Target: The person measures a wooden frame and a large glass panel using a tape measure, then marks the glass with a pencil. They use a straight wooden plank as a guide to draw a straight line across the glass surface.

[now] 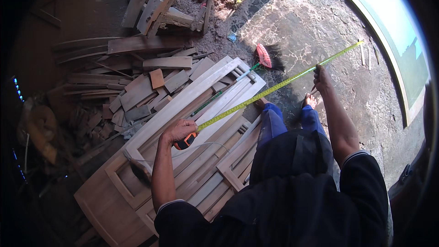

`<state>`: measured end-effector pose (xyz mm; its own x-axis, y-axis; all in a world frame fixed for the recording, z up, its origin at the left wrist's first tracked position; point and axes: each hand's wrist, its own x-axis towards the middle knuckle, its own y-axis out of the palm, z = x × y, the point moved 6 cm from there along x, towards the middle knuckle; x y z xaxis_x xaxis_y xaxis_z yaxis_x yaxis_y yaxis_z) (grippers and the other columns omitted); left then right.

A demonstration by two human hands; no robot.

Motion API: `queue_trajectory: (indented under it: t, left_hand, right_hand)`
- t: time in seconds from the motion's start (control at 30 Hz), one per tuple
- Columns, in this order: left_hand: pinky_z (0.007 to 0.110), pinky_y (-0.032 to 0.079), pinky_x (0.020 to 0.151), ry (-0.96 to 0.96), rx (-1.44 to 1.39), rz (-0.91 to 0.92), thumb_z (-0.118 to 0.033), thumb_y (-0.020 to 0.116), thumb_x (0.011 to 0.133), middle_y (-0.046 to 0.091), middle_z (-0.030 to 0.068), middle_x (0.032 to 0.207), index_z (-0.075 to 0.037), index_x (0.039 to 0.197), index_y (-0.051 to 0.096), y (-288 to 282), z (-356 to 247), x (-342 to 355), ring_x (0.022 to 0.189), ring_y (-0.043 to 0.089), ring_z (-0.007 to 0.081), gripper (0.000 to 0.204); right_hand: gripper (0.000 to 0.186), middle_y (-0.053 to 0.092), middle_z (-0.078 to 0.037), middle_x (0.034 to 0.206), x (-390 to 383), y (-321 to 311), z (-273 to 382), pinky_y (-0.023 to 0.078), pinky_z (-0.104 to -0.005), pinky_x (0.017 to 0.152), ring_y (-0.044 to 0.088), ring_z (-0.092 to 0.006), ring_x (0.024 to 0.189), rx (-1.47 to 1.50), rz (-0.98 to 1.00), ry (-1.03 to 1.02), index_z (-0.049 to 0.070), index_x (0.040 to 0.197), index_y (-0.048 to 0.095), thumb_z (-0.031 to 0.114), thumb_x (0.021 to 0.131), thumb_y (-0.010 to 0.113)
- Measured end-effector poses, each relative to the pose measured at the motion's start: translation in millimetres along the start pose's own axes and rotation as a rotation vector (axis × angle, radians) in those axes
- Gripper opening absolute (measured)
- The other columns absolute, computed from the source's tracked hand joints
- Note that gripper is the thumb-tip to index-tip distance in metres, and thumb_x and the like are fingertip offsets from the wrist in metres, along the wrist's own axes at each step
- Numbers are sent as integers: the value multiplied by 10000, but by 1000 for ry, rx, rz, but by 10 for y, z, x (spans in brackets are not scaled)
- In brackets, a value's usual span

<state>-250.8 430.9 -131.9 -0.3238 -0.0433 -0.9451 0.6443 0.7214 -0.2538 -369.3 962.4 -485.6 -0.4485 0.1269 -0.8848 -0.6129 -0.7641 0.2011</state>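
My left hand [179, 130] is closed around the orange and black case of a tape measure [185, 142], above wooden door frames [153, 138]. From the case a yellow blade [270, 90] stretches up to the right, well past my other hand. My right hand [323, 78] grips this blade partway along, over the concrete floor. A thin reddish stick, perhaps a pencil, pokes out below its fingers; it is too small to tell. The blade's free end is in the air near the framed panel [376, 26] on the right.
A broom with a pink head [264, 56] lies with its green handle across the door frames. Offcuts of wood [137, 92] are heaped at the left, and longer boards [153, 4] stand behind them. My bare feet [310, 101] are on the concrete floor [315, 23].
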Motion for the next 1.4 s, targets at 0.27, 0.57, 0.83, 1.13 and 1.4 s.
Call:
queue_trajectory:
  t: [0.27,0.57,0.83,1.13,1.4]
  left_hand:
    - [253,497,686,-95,110,-28,-237,620,874,682,7,766,-21,845,720,151,-521,-123,685,595,79,240]
    - [287,465,623,-67,169,-84,-325,627,803,640,23,718,-35,807,717,148,-514,-268,634,550,114,303]
    - [316,481,653,-194,279,-401,-276,611,816,663,59,728,-18,846,707,-425,314,-1006,649,584,153,277]
    - [391,497,661,-347,265,-765,-215,612,854,653,138,739,4,858,630,-1279,2223,-2523,692,660,245,220]
    - [451,505,723,-664,324,-781,-216,614,807,683,186,854,-10,878,650,-1823,3773,-2832,811,682,368,221]
  right_hand:
    - [189,553,17,731,-30,-431,193,287,-232,430,428,-62,532,51,-20,11,145,904,572,305,930,670]
    - [192,548,18,734,-79,-414,91,275,-231,426,418,-62,531,57,57,43,150,907,561,317,947,647]
    - [223,502,19,629,-469,708,-810,278,-260,417,410,-85,494,-76,127,153,120,823,587,299,945,641]
    - [161,513,21,653,-1511,2948,-3143,265,-278,394,373,-79,456,-226,346,374,101,829,572,215,929,626]
    - [203,511,-22,674,-1992,3874,-5088,281,-290,397,394,-102,474,-447,338,579,48,847,578,222,931,640]
